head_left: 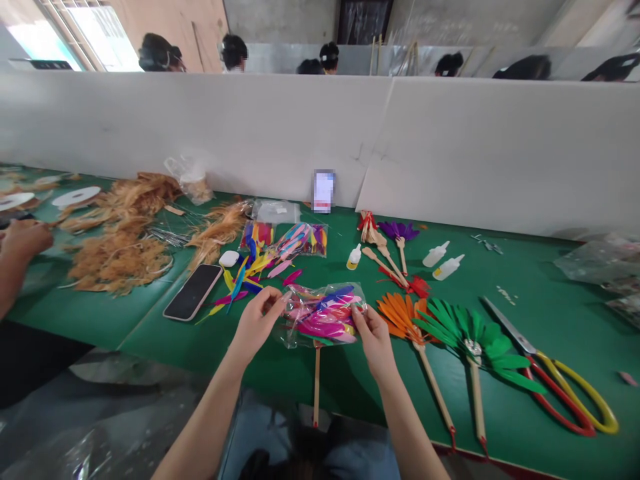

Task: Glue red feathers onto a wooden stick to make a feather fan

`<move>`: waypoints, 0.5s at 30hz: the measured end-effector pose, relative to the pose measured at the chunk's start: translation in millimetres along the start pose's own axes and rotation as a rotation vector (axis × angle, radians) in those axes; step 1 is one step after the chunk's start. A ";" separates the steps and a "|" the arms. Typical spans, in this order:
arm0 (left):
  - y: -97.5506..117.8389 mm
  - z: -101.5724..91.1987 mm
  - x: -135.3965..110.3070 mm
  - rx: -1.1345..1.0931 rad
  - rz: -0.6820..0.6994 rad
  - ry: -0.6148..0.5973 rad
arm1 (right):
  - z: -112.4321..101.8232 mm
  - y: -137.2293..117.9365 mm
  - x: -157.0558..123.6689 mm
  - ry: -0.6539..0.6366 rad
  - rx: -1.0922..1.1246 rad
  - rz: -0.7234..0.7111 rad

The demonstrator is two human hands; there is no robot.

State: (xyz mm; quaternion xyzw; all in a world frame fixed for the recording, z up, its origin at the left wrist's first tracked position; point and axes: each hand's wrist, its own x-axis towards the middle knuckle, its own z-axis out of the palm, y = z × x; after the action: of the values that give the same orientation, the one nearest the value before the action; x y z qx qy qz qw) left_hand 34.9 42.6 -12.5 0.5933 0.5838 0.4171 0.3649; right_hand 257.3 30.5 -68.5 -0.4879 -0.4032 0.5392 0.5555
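Note:
Between my two hands is a clear plastic bag of colourful feathers (325, 317), mostly pink, magenta and blue. My left hand (261, 319) pinches its left edge, and my right hand (371, 328) grips the right edge. Below the bag a wooden stick (317, 387) points toward me; its upper end is hidden. Loose feathers (239, 283) in yellow, blue and pink lie beyond my left hand. Right of my right hand are an orange feather fan (400, 315) and a green feather fan (470, 333), both on wooden handles.
Large scissors (555, 377) lie open at the right. Small glue bottles (354, 257) and a purple feather fan (399, 231) sit farther back. A phone (193, 292) lies at left, near brown fibre (120, 257). Another person's hand (25, 240) is at far left. A white partition (225, 133) bounds the table.

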 end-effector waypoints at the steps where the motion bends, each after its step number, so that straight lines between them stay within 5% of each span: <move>1: 0.1 0.0 0.6 0.006 0.017 0.001 | -1.1 1.2 -0.5 0.002 -0.005 0.002; 6: 7.0 -4.4 3.2 -0.119 -0.004 0.074 | -5.2 6.7 -3.6 0.028 -0.029 0.012; 11: 20.3 -6.3 5.3 -0.420 -0.159 -0.041 | -0.3 7.7 -8.6 0.041 0.006 0.034; 15: 19.2 -5.3 5.8 -0.568 -0.148 -0.029 | 4.2 11.6 -11.3 0.074 0.097 0.083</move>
State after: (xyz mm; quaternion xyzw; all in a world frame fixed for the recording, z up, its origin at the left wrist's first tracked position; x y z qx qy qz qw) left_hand 37.3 47.2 7.7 0.4290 0.4800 0.5275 0.5544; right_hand 249.8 19.1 -78.1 -0.4963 -0.3352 0.5621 0.5703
